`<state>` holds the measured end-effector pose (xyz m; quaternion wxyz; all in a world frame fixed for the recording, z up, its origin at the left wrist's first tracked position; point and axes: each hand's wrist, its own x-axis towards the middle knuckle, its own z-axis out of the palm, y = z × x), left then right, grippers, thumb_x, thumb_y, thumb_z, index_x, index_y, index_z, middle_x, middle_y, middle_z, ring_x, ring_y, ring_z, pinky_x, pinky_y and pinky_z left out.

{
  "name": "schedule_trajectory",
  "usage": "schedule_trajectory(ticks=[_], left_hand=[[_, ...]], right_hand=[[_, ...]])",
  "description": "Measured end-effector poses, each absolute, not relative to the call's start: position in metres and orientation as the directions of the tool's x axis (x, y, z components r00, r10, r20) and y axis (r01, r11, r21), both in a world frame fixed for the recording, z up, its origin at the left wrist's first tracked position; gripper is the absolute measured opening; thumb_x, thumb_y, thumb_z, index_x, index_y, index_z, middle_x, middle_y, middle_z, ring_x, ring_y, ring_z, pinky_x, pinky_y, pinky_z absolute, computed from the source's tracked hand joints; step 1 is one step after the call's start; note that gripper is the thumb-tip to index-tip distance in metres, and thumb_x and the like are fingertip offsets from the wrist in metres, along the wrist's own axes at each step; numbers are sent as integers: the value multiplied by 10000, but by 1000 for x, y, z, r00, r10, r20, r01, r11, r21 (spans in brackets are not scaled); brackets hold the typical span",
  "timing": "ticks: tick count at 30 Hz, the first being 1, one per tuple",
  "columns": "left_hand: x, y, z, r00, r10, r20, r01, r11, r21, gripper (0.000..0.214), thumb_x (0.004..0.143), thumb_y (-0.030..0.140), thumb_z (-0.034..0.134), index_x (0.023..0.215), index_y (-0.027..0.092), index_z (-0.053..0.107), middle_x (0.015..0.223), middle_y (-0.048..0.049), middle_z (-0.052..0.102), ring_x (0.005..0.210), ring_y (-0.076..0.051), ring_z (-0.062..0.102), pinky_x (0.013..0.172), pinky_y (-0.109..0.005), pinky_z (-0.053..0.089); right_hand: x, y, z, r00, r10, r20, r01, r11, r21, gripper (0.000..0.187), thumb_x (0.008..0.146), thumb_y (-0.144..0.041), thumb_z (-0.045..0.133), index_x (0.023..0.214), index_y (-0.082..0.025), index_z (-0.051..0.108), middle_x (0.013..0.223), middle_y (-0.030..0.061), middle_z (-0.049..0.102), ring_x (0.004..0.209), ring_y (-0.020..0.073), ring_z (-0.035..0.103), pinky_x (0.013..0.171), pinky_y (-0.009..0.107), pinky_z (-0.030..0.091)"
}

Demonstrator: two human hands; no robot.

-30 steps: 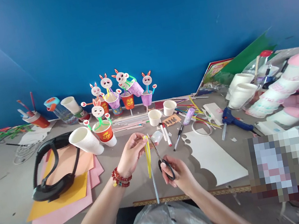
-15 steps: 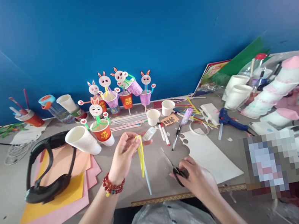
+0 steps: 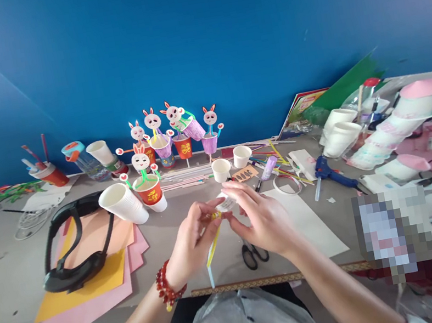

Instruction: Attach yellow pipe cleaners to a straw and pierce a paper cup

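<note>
My left hand (image 3: 193, 239) pinches the top of a yellow straw (image 3: 213, 245) that hangs down over the table's front edge with a pale straw beside it. My right hand (image 3: 259, 215) has come in from the right, and its fingertips pinch the same straw top, touching the left fingers. Black-handled scissors (image 3: 253, 253) lie on the grey table (image 3: 6, 276) just below my right hand, let go. A small clear tape roll (image 3: 226, 203) sits just behind the fingers.
Rabbit-faced paper cups (image 3: 178, 135) stand at the back centre, white cups (image 3: 123, 203) nearby. A black headset (image 3: 72, 245) lies on coloured paper (image 3: 91, 283) at left. White card (image 3: 310, 220), markers, a blue glue gun (image 3: 329, 172) and stacked cups (image 3: 397, 124) fill the right.
My right hand put the scissors down on the table and moved up left to join my left hand at the top of the yellow straw. The straw now tilts.
</note>
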<state>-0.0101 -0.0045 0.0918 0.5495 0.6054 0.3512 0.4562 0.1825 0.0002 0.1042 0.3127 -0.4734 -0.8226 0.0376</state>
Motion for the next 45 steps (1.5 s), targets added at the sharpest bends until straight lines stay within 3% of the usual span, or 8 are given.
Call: schedule_trajectory(ticks=[5,13,18,25,28,34,39,45], left_hand=[[-10,-16,103,364,901,235,111,-293,950,36,934,227,555,964,211,544,1378,-153,573,1190,-273,622,943,-341,493],[-10,-16,104,404,886,228,158,-313,936,34,923,214,552,951,226,537,1195,-130,669,1225,-278,584,941,-345,474],[-15,-10,106,399,899,182,142,-257,956,69,916,264,580,963,215,568,1125,-113,692,952,-227,666,833,-310,489],[-15,-1,104,383,914,131,-16,-135,991,134,886,314,637,907,211,554,1157,-103,687,872,-196,668,765,-286,485],[-15,1,104,404,903,147,-98,-117,988,129,896,320,628,925,216,558,1238,-112,655,966,-216,678,853,-327,493],[-29,7,104,290,937,192,-241,-123,963,97,922,275,592,946,211,524,1235,-107,654,885,-212,709,868,-393,507],[-30,14,100,248,960,133,-325,-47,945,127,900,258,621,917,201,509,1155,-97,695,869,-209,710,786,-338,520],[-28,13,96,284,952,115,-349,-9,937,124,918,251,604,925,197,492,1138,-100,703,838,-195,714,809,-354,527]], right_hand=[[174,8,109,-393,798,458,752,565,-339,305,818,-230,581,1119,-182,562,1012,85,716,848,233,683,656,281,473],[179,13,103,-370,816,444,732,550,-402,144,869,-268,612,994,-196,616,823,45,708,686,174,651,600,239,404],[187,18,104,-393,852,345,633,523,-571,181,889,-264,598,1062,-225,632,802,12,704,655,152,633,611,235,421],[189,24,92,-310,924,224,398,340,-852,223,902,-379,609,1069,-235,639,757,2,677,588,143,624,559,242,464],[192,25,76,-296,945,142,273,226,-935,288,866,-442,641,1054,-225,638,932,30,686,508,108,615,475,233,450],[221,30,49,-114,992,61,255,89,-963,276,842,-415,649,1022,-205,658,726,-12,657,458,102,564,476,241,485],[239,47,42,-113,988,106,188,126,-974,265,788,-386,684,971,-201,738,1027,56,698,616,118,643,595,275,564],[246,69,31,-48,998,29,190,37,-981,401,800,-474,650,1068,-183,718,712,19,711,664,178,707,671,322,609]])
